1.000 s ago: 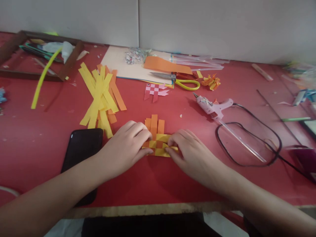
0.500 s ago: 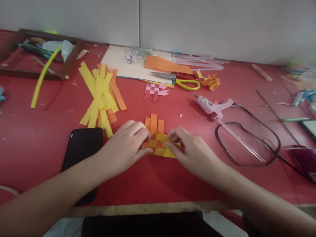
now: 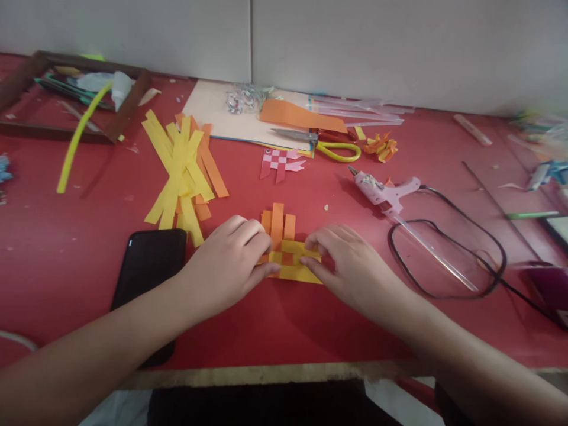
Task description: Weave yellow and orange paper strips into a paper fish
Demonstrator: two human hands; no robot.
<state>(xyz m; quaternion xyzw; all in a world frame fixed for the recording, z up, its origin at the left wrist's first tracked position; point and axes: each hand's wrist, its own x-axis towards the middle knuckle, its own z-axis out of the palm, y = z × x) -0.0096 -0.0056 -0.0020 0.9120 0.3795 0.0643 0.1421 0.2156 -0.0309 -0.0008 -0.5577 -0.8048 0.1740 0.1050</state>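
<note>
Orange and yellow paper strips, interlaced into a small woven paper piece (image 3: 287, 259), lie on the red table near its front edge. My left hand (image 3: 237, 254) grips the left side of the weave, its thumb at the lower edge and curled fingers covering that end. At the right end, my right hand (image 3: 339, 254) pinches the yellow strips between thumb and fingers. Three orange strip ends (image 3: 277, 222) stick out away from me. Left of the weave lies a pile of loose yellow and orange strips (image 3: 180, 168).
A black phone (image 3: 151, 266) lies beside my left forearm. Beyond the weave are a pink woven paper fish (image 3: 278, 163) and yellow-handled scissors (image 3: 337, 151). A pink glue gun (image 3: 386, 189) with a looped black cord (image 3: 390, 248) lies at right. A brown frame (image 3: 53, 133) holds odds and ends.
Both hands keep their grip on the weave. The right fingers have shifted very slightly to the right; the other things lie as before.
</note>
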